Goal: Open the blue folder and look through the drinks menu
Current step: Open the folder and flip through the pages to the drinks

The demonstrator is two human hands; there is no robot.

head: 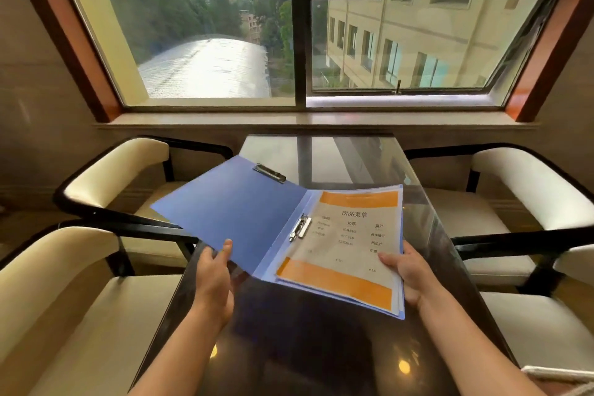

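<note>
The blue folder [238, 206] lies open above the dark glass table [321, 331], held up in both hands. My left hand [214, 276] grips the near edge of the opened front cover, thumb on top. The drinks menu [350, 244], a white page with orange bands at top and bottom, sits in the right half under a metal clip [300, 227]. My right hand [408, 273] holds the menu's right edge and the stack of sheets under it, thumb resting on the page. A second clip [269, 173] shows at the top of the cover.
Cream armchairs with black frames stand on both sides: two at the left [64, 299] [122, 170], two at the right [530, 190] [546, 325]. A window sill [305, 120] and large window lie beyond the table's far end.
</note>
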